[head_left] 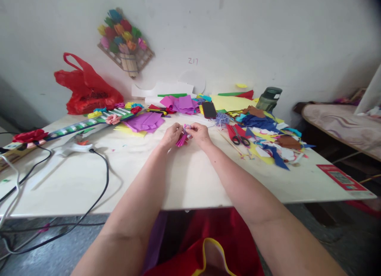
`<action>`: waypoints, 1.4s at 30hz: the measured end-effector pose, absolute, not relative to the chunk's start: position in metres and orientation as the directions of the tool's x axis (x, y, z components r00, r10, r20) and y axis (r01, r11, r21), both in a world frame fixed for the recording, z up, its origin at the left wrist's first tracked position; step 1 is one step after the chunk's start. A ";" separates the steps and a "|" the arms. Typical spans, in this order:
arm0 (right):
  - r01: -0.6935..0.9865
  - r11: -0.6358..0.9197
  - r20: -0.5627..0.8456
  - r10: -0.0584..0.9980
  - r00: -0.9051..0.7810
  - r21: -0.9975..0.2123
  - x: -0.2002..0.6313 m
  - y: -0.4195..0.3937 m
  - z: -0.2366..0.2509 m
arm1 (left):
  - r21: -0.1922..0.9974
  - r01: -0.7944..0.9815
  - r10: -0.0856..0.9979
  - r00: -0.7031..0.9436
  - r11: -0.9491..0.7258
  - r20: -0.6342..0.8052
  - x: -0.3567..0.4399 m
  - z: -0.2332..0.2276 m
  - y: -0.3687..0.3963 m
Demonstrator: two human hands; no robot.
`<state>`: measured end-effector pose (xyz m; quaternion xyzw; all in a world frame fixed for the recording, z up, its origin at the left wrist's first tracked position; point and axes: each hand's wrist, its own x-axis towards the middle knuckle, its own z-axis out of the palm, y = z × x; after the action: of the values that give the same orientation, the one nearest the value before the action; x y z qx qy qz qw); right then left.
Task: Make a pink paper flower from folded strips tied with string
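Fingers of the left hand point(172, 135) and right hand point(199, 133) meet over a small magenta paper piece point(181, 139), both pinching it just above the counter point(190, 181), near the middle. The left pinches the lower folded body, the right the pale top end; what exactly the fingertips do there is too small to tell. To my judgement, the work goes best with a firm pinch low down and small moves at the top, so the folds do not spring loose. Just right lie red-handled scissors point(239, 135) beside a heap of coloured paper scraps point(268, 139). Farther off sit purple paper sheets point(145, 122); to the left, a glue gun point(74, 146) on its black cord.
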<state>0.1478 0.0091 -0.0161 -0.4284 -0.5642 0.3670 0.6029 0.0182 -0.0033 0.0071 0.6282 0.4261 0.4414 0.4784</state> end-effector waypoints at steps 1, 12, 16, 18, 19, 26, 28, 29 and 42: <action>0.033 0.362 0.364 0.927 0.095 -0.932 0.148 0.009 -0.016 | 0.979 0.109 0.963 0.229 -0.170 0.141 0.018 0.005 -0.001; -0.082 0.312 0.295 0.940 0.173 -0.946 0.145 0.002 -0.008 | 0.992 0.077 0.994 -0.042 -0.095 0.099 0.014 0.000 0.012; -0.143 0.287 0.256 0.945 0.202 -0.947 0.146 0.002 -0.006 | 0.994 0.080 0.985 -0.153 -0.068 0.080 0.011 -0.002 0.016; -0.197 0.273 0.240 0.955 0.173 -0.942 0.148 0.002 -0.006 | 0.991 0.075 0.977 -0.176 -0.110 0.122 0.009 -0.001 0.016; -0.228 0.264 0.235 0.961 0.149 -0.937 0.149 0.002 -0.006 | 0.991 0.053 0.975 -0.179 -0.123 0.131 0.009 -0.001 0.016; -0.355 0.230 0.267 0.962 -0.059 -0.906 0.154 -0.008 0.003 | 0.959 -0.269 0.996 0.001 -0.086 0.089 0.008 0.002 0.010; -0.336 0.227 0.269 0.959 -0.084 -0.914 0.154 -0.010 0.006 | 0.909 -0.410 0.992 0.065 -0.076 0.112 0.010 0.005 0.008; -0.324 0.225 0.267 0.959 -0.092 -0.919 0.154 -0.011 0.006 | 0.879 -0.473 0.992 0.067 -0.062 0.106 0.011 0.007 0.006; -0.241 0.240 0.254 0.967 -0.029 -0.940 0.140 -0.014 0.003 | 0.851 -0.519 0.962 0.266 0.086 0.064 0.018 0.010 0.000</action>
<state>0.1405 -0.0141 0.0028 -0.3555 -0.5106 0.5038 0.5993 0.0183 0.0002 0.0105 0.4054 0.2732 0.5407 0.6845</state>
